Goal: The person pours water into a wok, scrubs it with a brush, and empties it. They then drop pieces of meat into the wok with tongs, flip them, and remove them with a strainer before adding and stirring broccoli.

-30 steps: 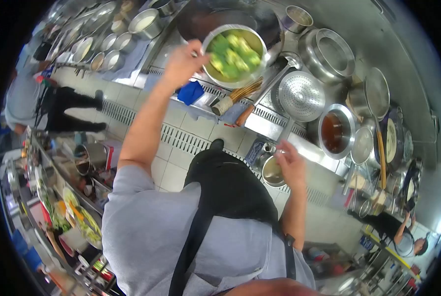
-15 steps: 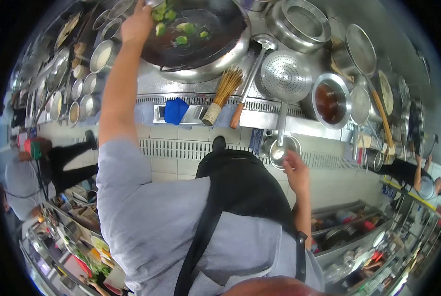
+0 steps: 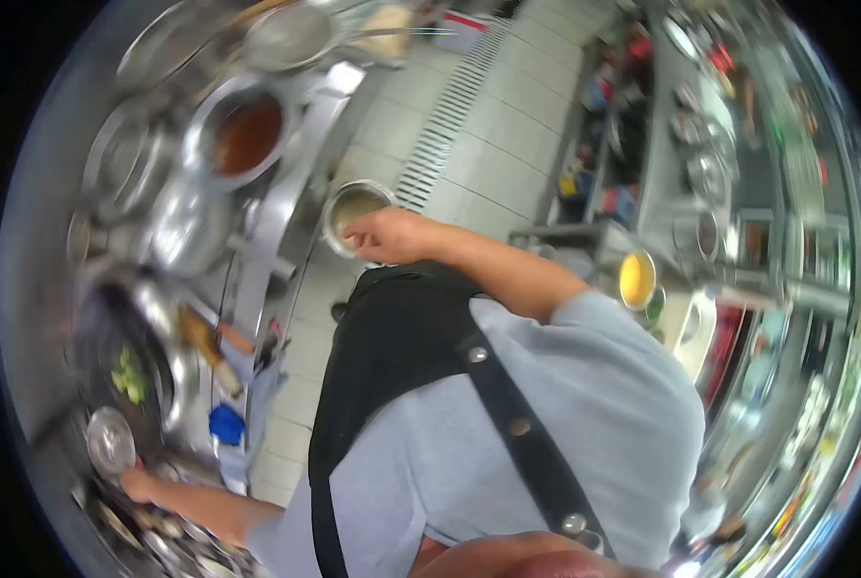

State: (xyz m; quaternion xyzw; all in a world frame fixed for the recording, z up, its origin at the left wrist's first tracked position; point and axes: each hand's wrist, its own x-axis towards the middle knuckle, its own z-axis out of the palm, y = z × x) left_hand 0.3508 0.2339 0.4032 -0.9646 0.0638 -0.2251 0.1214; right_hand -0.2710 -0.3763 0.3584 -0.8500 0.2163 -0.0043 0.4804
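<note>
My left hand (image 3: 137,484) grips the edge of a round metal bowl (image 3: 110,441), held beside a dark wok (image 3: 156,371). Green vegetable pieces (image 3: 128,376) lie in the wok. My right hand (image 3: 392,236) is over the rim of a metal pot (image 3: 330,227) with pale liquid in it, near my apron. Its fingers are bent and pressed together; what they hold, if anything, is hidden.
A metal basin (image 3: 193,144) of reddish-brown liquid stands on the counter, near a blurred strainer (image 3: 189,226). A bamboo brush (image 3: 204,342) and a blue cloth (image 3: 227,424) are by the wok. Behind me are shelves and a container of yellow liquid (image 3: 636,280).
The view has swung to the right and blurred. My left hand is now lower left with the bowl showing; my right hand has come over the pot.
</note>
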